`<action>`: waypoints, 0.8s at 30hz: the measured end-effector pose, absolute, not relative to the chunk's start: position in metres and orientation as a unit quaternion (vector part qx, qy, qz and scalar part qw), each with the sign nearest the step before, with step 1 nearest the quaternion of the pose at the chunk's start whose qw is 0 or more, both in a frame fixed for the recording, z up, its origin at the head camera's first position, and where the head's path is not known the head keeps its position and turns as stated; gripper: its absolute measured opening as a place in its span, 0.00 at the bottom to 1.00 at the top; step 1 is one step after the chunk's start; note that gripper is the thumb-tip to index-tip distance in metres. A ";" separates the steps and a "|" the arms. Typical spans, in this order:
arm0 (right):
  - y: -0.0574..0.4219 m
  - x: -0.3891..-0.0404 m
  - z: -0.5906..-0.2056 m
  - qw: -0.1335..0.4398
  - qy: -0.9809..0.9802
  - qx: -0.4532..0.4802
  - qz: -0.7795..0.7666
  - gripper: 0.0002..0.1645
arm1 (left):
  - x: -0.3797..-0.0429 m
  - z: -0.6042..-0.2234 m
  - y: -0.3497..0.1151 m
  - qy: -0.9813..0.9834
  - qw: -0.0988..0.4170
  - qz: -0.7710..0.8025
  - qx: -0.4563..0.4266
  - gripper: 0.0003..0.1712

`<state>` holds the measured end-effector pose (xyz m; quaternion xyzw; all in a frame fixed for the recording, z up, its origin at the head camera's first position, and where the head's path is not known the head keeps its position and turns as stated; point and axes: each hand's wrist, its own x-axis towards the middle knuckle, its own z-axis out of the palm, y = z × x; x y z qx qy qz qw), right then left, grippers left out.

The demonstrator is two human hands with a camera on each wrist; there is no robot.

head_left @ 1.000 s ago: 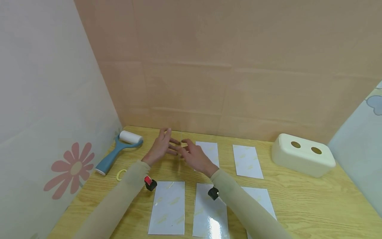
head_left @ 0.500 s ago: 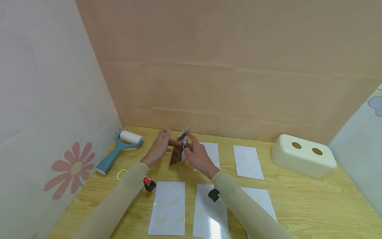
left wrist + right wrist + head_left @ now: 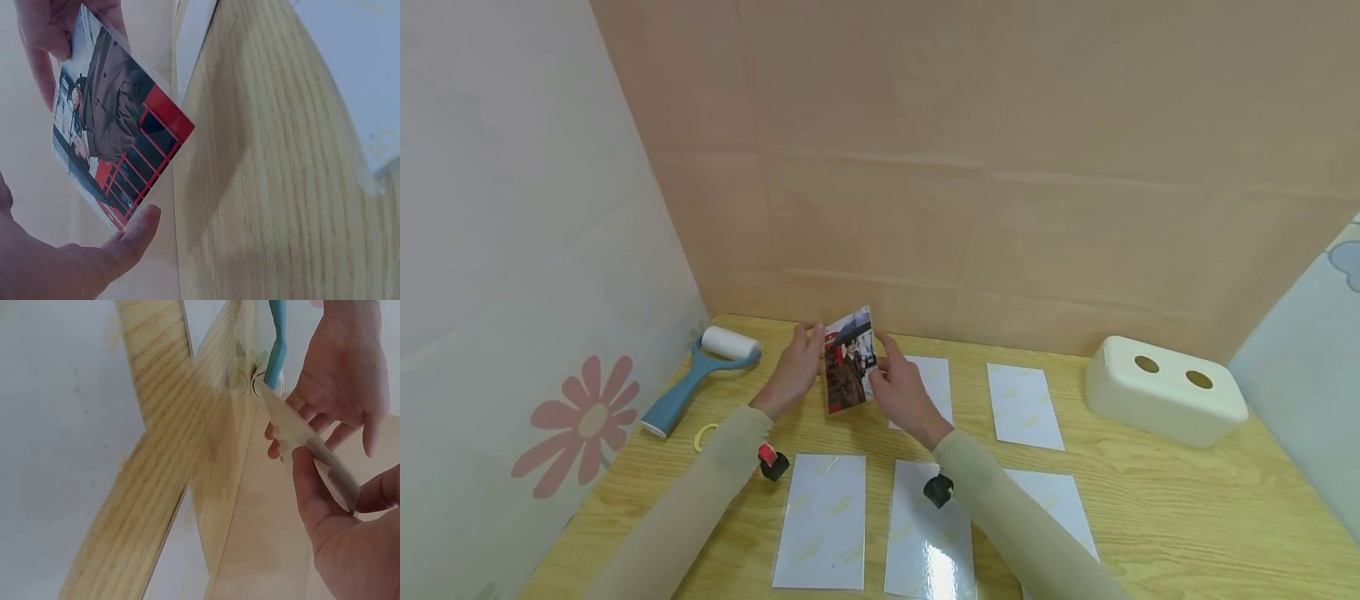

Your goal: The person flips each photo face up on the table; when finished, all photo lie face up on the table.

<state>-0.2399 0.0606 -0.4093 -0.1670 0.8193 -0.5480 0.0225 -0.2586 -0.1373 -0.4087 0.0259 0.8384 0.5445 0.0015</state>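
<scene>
A glossy photo card (image 3: 850, 362), showing a figure in a dark coat before red bars, is held up above the far part of the table. My right hand (image 3: 906, 392) pinches its right edge between thumb and fingers, clearest in the right wrist view. At the card's left edge is my left hand (image 3: 793, 371), its fingers extended behind the card. The left thumb (image 3: 140, 231) stands apart from the picture side in the left wrist view. Whether the left fingertips touch the card is hard to tell. In the right wrist view the card (image 3: 306, 440) appears nearly edge-on.
Several white cards lie face down on the wooden table, among them a near-left card (image 3: 822, 525) and a far-right card (image 3: 1024, 406). A blue-handled lint roller (image 3: 688, 387) and a yellow ring (image 3: 703, 437) lie left. A cream box with two holes (image 3: 1161, 392) stands right.
The photo card was edge-on between both hands, then turned so its picture side faces the head camera. The right hand keeps hold of it; the left hand has shifted slightly left.
</scene>
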 end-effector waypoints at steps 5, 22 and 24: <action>0.061 -0.239 -0.410 0.020 0.826 -0.159 -0.541 0.37 | -0.258 -0.407 -0.138 0.828 -0.002 0.560 0.011 0.38; 0.059 -0.245 -0.408 0.024 0.872 -0.152 -0.464 0.34 | -0.255 -0.403 -0.150 0.849 0.001 0.529 0.000 0.44; 0.058 -0.245 -0.407 0.031 0.874 -0.151 -0.461 0.34 | -0.254 -0.403 -0.150 0.849 0.003 0.528 -0.001 0.44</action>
